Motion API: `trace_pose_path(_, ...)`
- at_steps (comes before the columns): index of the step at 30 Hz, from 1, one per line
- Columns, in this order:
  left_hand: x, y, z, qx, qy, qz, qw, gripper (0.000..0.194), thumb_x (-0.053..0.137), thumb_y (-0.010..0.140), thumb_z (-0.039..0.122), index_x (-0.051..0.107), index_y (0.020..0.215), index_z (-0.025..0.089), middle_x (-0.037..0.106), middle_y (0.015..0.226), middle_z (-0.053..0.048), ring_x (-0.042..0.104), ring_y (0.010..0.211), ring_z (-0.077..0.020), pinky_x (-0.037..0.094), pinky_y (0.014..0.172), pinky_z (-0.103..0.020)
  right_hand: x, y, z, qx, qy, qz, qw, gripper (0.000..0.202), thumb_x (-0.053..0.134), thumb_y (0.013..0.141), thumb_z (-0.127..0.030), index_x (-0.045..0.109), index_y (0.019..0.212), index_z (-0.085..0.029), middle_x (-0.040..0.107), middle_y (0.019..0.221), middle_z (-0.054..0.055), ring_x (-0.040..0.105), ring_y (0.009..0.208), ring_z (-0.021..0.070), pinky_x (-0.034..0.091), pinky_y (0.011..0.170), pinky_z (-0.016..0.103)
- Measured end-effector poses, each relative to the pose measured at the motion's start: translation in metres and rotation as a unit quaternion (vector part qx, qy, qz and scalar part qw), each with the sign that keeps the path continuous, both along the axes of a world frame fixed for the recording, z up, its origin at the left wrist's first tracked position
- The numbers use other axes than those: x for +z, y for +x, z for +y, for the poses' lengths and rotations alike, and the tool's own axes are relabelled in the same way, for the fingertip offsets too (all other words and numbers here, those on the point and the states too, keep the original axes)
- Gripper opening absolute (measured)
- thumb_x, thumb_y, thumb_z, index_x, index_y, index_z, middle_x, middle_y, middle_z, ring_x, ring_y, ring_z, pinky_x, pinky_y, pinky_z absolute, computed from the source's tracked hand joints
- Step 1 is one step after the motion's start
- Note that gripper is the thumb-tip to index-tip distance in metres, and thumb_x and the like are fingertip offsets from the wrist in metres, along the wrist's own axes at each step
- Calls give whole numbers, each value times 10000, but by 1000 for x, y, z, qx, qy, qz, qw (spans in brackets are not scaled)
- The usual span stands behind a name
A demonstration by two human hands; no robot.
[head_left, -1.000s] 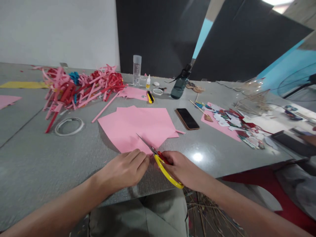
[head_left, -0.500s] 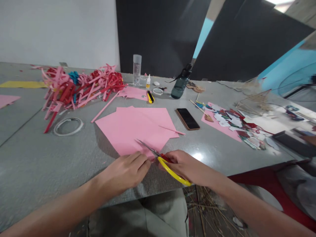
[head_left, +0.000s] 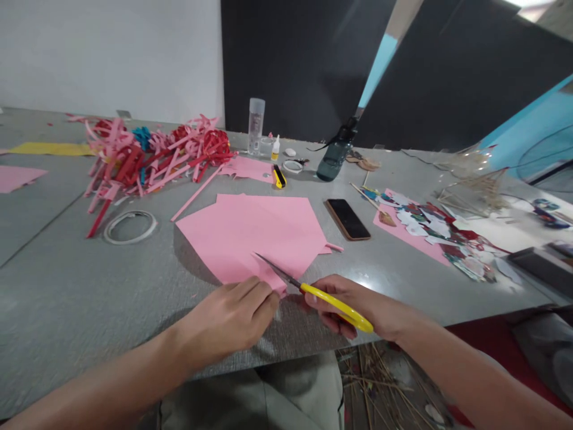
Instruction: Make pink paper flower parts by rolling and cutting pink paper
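Observation:
My left hand (head_left: 244, 310) is closed on the near corner of a pink paper sheet (head_left: 255, 233), which is folded or curled over at that corner. My right hand (head_left: 344, 301) grips a pair of scissors (head_left: 335, 304) by its yellow handle. The metal blades point up and to the left over the pink sheet, near my left fingers, and look almost closed. Another pink sheet lies beneath, showing along its back edge. A thin pink strip (head_left: 334, 246) pokes out at the right of the sheets.
Left are a heap of pink and red paper strips (head_left: 156, 152) and a white tape roll (head_left: 129, 227). Behind are a yellow cutter (head_left: 279, 177), a glue bottle (head_left: 275, 148), a clear bottle (head_left: 256, 125) and a dark bottle (head_left: 335, 156). Right lie a phone (head_left: 348, 219) and paper scraps (head_left: 425, 221).
The scissors have turned, so the yellow handle lies further right and higher, with the red part out of sight. The pink sheet has shifted, covering more of the thin strip. The view has swung slightly left.

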State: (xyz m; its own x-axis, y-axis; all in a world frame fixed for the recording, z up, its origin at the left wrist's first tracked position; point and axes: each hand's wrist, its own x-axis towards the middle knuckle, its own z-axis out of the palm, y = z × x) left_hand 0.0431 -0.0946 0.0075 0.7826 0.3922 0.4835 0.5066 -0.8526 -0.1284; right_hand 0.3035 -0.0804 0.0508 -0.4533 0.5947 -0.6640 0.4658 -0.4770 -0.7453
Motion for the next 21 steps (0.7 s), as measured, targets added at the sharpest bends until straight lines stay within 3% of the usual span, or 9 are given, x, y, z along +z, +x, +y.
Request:
trace_pose_path(5,4,3,-1,-9,-23,6,1000,175,512,943,105,623,1077,86,658,861,-64,648,764,-200,542,589,-322,-1,-2,1,26,1,16,1000,409,680,832,-554,533,790,-175,536,584,-42,423,423,56,346,402,168)
trace_pose_path(12,4,3,-1,-21,-17,-17,1000,101,524,947,114,620,974,104,621,775,-39,618,686,-191,519,539,-325,6,-6,3,59,21,79,995,383,633,869,-518,455,768,-194,386,618,-66,384,511,67,339,456,186)
trace_pose_path(21,4,3,-2,-34,-21,-20,999,77,540,936,118,615,926,110,613,781,-41,606,687,-195,521,549,-335,5,-12,-5,78,63,42,994,355,693,854,-453,443,842,-201,390,679,-68,380,554,66,341,492,195)
